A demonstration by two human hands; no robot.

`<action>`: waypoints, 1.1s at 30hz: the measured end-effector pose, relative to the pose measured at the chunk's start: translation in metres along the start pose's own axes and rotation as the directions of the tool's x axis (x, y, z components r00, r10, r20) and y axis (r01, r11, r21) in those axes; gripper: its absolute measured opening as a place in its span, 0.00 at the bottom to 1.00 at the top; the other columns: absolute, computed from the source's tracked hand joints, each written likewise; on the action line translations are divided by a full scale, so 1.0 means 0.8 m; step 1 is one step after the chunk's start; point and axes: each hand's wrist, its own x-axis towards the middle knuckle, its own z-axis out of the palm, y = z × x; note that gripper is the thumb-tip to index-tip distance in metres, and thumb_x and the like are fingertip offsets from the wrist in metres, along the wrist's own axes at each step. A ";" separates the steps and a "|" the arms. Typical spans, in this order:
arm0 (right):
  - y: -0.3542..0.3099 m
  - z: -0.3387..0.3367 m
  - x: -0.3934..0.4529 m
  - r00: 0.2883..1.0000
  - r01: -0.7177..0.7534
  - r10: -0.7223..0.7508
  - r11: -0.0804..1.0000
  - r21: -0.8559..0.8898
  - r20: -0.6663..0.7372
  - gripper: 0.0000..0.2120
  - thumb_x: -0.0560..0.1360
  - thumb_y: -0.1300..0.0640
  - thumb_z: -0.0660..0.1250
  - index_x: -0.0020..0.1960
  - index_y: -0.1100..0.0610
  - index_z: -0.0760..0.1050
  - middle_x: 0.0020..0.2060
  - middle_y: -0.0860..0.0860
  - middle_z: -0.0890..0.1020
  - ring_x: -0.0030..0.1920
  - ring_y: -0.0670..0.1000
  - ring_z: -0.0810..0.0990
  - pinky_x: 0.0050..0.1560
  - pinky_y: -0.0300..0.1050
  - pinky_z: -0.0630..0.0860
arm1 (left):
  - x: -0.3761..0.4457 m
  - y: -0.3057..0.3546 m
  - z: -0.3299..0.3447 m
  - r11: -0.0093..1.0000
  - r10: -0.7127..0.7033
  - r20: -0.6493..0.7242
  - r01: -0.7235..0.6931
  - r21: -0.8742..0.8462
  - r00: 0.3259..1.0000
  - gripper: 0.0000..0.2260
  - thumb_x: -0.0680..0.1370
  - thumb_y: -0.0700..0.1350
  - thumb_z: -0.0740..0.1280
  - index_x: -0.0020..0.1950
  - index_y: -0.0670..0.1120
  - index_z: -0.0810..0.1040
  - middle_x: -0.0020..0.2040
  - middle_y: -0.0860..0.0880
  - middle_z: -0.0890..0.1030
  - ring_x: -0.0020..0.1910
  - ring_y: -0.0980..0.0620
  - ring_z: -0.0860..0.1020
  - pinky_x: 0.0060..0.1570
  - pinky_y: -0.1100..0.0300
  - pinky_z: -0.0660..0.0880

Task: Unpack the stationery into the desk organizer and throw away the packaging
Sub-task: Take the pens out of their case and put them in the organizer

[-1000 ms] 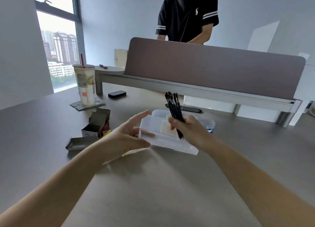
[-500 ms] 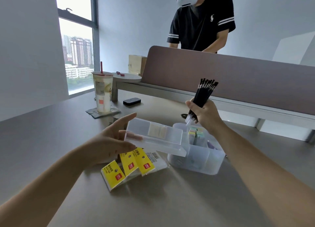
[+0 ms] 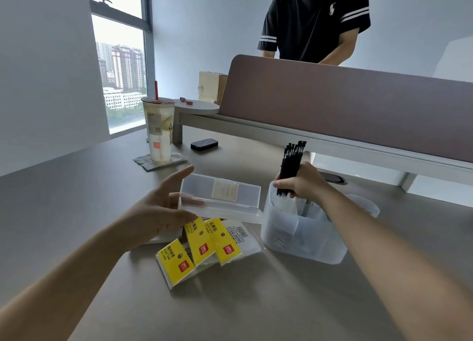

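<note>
Head view: right hand [image 3: 304, 184] is clenched around a bundle of black pens [image 3: 290, 168], upright, lower ends inside the translucent desk organizer [image 3: 302, 241] on the table [image 3: 76, 187]. Left hand [image 3: 156, 210] pinches an empty clear plastic pen case [image 3: 220, 200], pale label on top. Three yellow-labelled packets [image 3: 202, 246] with red logos lie beneath; their writing is illegible

arms: your two arms come in from the bottom corners of the frame, both bare, no sleeves showing | left hand [image 3: 156, 212]: bare, no glove, no ring or watch, left of middle | right hand [image 3: 304, 184]: bare too, nothing worn, right of middle
</note>
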 end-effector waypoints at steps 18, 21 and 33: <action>0.002 -0.010 -0.048 0.995 0.085 -0.058 0.918 -0.387 0.081 0.34 0.69 0.43 0.66 0.69 0.54 0.60 0.70 0.54 0.64 0.69 0.54 0.62 0.68 0.50 0.61 | -0.019 0.029 0.051 0.968 0.096 -0.329 -0.011 0.249 0.939 0.38 0.68 0.35 0.70 0.65 0.66 0.54 0.62 0.47 0.70 0.47 0.54 0.76 0.33 0.67 0.77; 0.009 -0.008 -0.085 0.991 0.127 -0.132 0.895 -0.427 0.019 0.32 0.71 0.44 0.64 0.70 0.55 0.59 0.71 0.53 0.61 0.71 0.53 0.57 0.70 0.50 0.56 | -0.025 0.018 0.065 0.919 0.144 -0.336 0.000 0.394 0.931 0.39 0.70 0.39 0.70 0.63 0.69 0.49 0.69 0.46 0.66 0.55 0.49 0.74 0.40 0.63 0.76; 0.057 0.008 -0.194 0.955 0.190 -0.279 0.836 -0.515 -0.101 0.27 0.73 0.49 0.64 0.68 0.56 0.62 0.71 0.55 0.61 0.72 0.52 0.56 0.69 0.42 0.48 | -0.035 0.014 0.110 0.708 0.101 -0.416 0.229 0.668 0.904 0.42 0.68 0.52 0.72 0.74 0.48 0.50 0.74 0.44 0.54 0.73 0.44 0.51 0.70 0.48 0.52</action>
